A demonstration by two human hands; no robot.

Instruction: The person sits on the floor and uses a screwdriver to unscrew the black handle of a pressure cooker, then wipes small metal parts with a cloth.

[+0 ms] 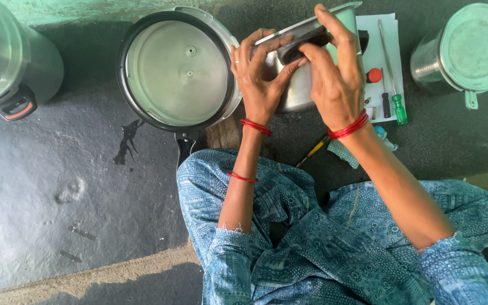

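Sitting cross-legged on the floor (57, 186), the person holds a steel pot (303, 73) tilted up at about one o'clock from their knees. The left hand (258, 79) braces its near wall, fingers (264, 48) curled over the rim onto the black handle (303, 44). The right hand (337, 73) has fingers clamped on that handle from above. I judge the pot stiff, fairly heavy and slick; the handle and rim look like the safest grips. A pressure-cooker lid (176, 70) lies at eleven o'clock, a green-handled screwdriver (393, 85) at two.

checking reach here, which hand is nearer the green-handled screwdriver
Right. The right hand grips the steel pot just beside the green-handled screwdriver on the white paper; the left hand holds the pot's far side.
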